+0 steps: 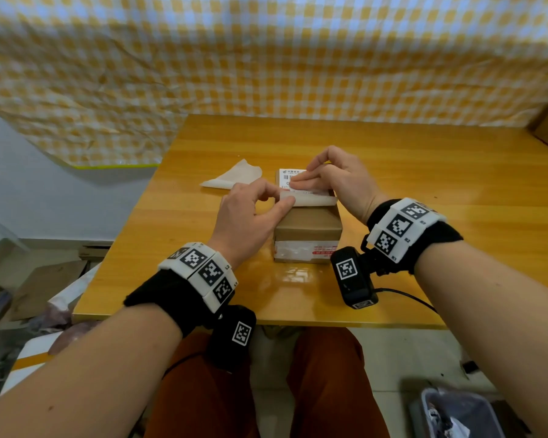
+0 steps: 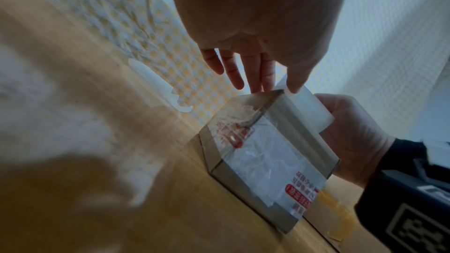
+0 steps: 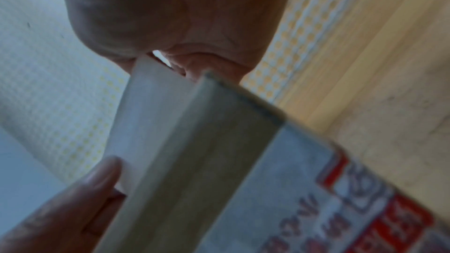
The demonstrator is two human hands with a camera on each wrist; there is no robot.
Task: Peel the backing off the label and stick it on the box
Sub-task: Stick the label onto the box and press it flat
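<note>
A brown cardboard box [image 1: 307,229] stands on the wooden table [image 1: 424,191]. A white printed label [image 1: 288,176] lies on the far part of its top. My right hand [image 1: 329,180] reaches across from the right and presses its fingertips down on the label. The translucent backing [image 1: 312,201] curls off the label's near edge. My left hand [image 1: 257,207] pinches the backing's left end between thumb and fingers. In the left wrist view the thumb sits on the backing [image 2: 309,107] above the box [image 2: 263,161]. The right wrist view shows the backing [image 3: 151,118] running along the box [image 3: 219,161], blurred.
A loose sheet of peeled backing [image 1: 234,178] lies on the table left of the box. A yellow checked cloth [image 1: 266,58] hangs behind the table. A grey bin [image 1: 456,415] stands on the floor at the lower right. Old tape and a red-printed sticker cover the box's front face [image 1: 304,251].
</note>
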